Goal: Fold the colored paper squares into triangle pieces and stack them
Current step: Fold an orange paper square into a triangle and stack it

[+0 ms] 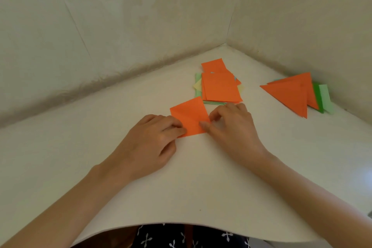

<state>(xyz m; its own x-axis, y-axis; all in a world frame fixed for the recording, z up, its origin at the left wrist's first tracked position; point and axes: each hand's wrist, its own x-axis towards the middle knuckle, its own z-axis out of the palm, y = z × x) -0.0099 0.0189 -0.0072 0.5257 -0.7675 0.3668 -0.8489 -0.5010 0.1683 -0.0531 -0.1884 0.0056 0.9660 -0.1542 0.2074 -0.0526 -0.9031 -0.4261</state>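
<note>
One orange paper square (190,116) lies flat on the white table (191,177), just in front of me. My left hand (153,143) holds its near left corner with curled fingertips. My right hand (233,127) pinches its near right corner between thumb and forefinger. Behind it sits a loose pile of paper squares (220,86), orange on top with yellow and green edges showing underneath. To the right lies the stack of folded triangles (289,92), orange on top, green pieces below.
Pale walls (120,26) meet in a corner just behind the papers and close off the table at the back and right. The table's near edge (181,224) curves in front of my lap.
</note>
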